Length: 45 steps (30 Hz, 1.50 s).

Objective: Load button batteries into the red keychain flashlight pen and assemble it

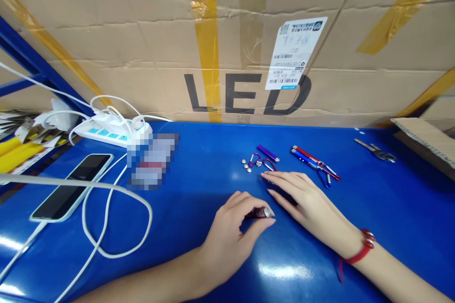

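Left hand [231, 227] pinching a small dark red flashlight [259, 212] on the blue table [391, 208], right hand [302, 199] flat, fingers spread, beside the carabiners [261, 162].

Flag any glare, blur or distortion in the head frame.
Head view: glare patches on the glossy blue table along the bottom edge; pixelated patch beside the power strip; wide-angle bending of the cardboard box; left hand, holding a small torch, and right hand in focus.
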### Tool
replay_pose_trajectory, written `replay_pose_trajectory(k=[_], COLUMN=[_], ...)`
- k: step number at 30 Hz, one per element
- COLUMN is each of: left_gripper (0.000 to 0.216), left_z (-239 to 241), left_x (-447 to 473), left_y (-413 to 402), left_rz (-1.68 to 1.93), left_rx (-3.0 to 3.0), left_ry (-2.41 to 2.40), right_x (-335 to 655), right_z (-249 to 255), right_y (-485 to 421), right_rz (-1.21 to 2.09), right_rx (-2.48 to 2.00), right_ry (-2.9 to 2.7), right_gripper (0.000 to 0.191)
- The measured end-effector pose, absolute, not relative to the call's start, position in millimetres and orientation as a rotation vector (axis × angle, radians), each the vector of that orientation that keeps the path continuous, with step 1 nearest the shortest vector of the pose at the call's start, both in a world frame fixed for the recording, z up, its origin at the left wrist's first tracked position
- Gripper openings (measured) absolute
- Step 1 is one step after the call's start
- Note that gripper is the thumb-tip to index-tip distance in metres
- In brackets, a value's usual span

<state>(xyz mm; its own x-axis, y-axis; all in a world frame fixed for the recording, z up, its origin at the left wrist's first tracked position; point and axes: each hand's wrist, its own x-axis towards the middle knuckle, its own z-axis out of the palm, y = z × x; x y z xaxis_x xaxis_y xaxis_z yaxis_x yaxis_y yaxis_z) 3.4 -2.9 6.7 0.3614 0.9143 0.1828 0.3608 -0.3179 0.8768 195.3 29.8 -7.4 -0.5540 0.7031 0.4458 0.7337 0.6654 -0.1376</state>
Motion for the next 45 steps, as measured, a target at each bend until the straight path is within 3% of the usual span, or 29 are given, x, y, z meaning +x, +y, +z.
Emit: replay_pose_trajectory(k=[9, 18, 28, 34, 45], left_gripper=[0.012, 0.018, 0.027, 0.026, 0.025], left_z=[11.0, 12.1, 12.1, 10.9, 12.3], left_x=[2.1, 3.5, 0.2, 1.5, 0.6], left_y=[-2.4, -4.7, -3.7, -3.8, -4.0], left_rz=[0.891, 0.794, 0.782, 0.789, 0.746], left_rx=[1.784, 1.718, 1.816, 1.801, 1.793], left_ry=[1.127, 1.137, 1.143, 1.120, 1.147], right_x=[200.2, 196.4, 195.2, 193.4, 193.4], right_z=[-5.0, -4.7, 0.4, 2.0, 2.9], right_y=[28.7, 26.6, 21.5, 19.6, 19.5], right_rz=[-0.039, 0.027, 0.445, 0.474, 0.466], right_rx=[-1.259, -1.280, -1.290, -1.258, -1.239], right_ry=[-2.353, -2.384, -2.161, -2.107, -2.155], right_gripper=[0.020, 0.027, 0.015, 0.012, 0.023])
